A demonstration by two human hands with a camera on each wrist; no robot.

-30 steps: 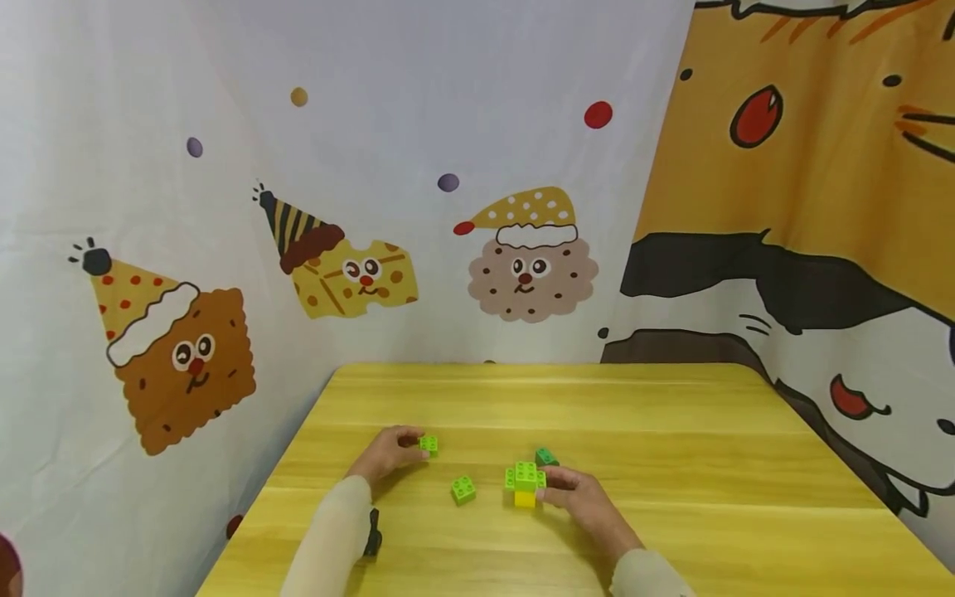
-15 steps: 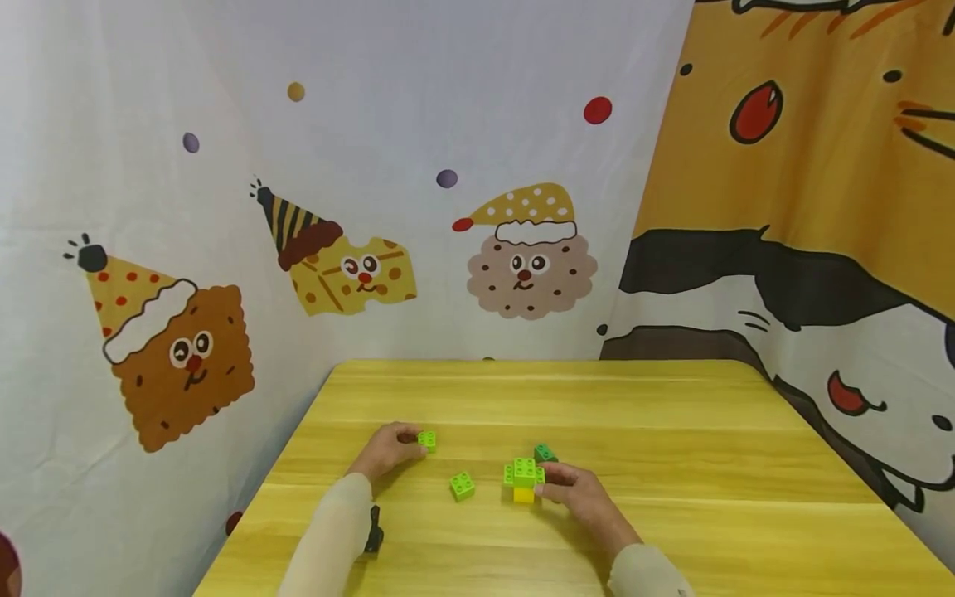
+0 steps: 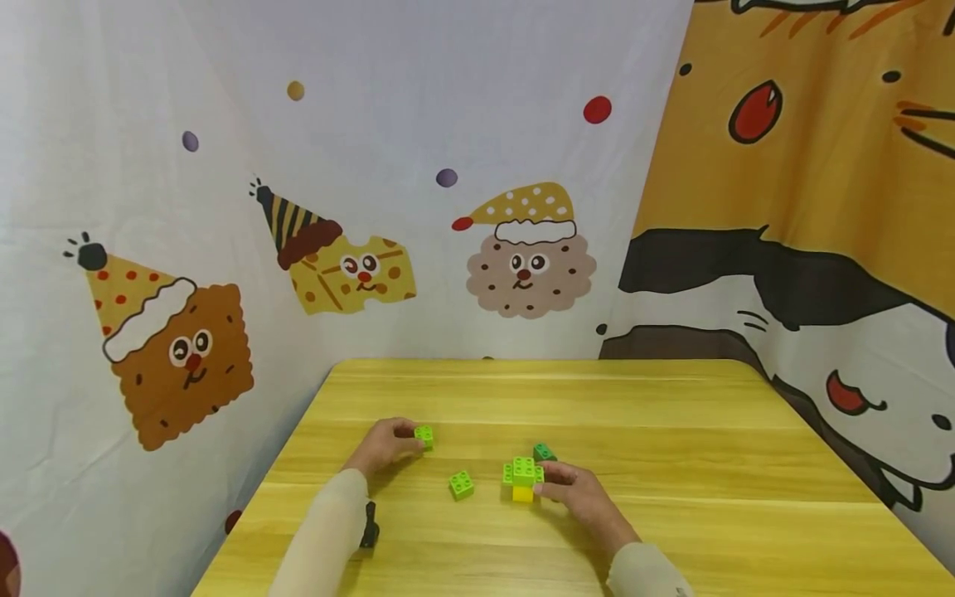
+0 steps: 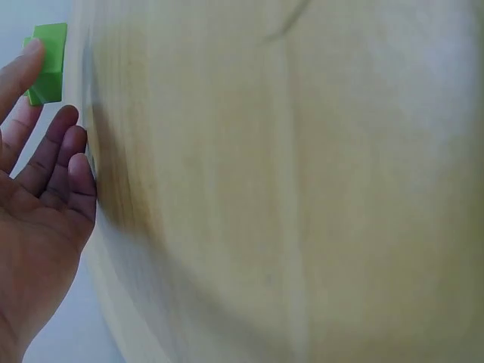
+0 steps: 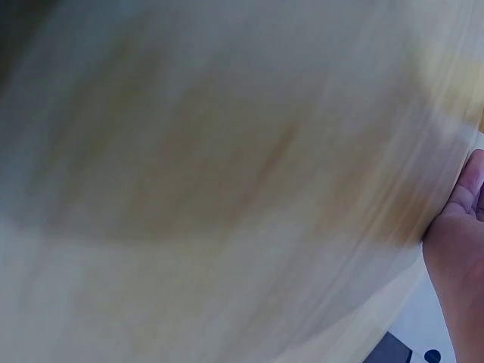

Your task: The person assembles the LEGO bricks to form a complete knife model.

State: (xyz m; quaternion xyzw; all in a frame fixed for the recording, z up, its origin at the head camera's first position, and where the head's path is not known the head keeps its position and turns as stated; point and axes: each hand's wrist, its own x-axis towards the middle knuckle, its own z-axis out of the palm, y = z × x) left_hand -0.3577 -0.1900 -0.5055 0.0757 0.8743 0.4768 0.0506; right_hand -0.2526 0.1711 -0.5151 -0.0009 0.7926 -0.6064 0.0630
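In the head view my left hand [image 3: 382, 444] pinches a lime green toy building brick [image 3: 424, 436] between thumb and fingers. The left wrist view shows the same brick [image 4: 51, 62] by the thumb tip, the other fingers loosely bent. I cannot tell if it touches the table. My right hand [image 3: 585, 496] grips the right side of a small stack, which has lime green bricks [image 3: 524, 470] above a yellow brick [image 3: 523, 495]. Only part of the right hand [image 5: 457, 249] enters the right wrist view; its fingertips and the stack are out of that frame.
One loose lime green brick [image 3: 461, 485] lies on the wooden table [image 3: 671, 431] between the hands. Just behind the stack is a dark green brick [image 3: 544, 452], partly covered. A black object [image 3: 369, 527] shows beside the left sleeve. A cartoon-printed cloth [image 3: 418, 124] hangs behind the table.
My left hand, with its lime green brick, has shifted slightly left and away from me. The right hand keeps its grip on the stack. The head view has tilted a little.
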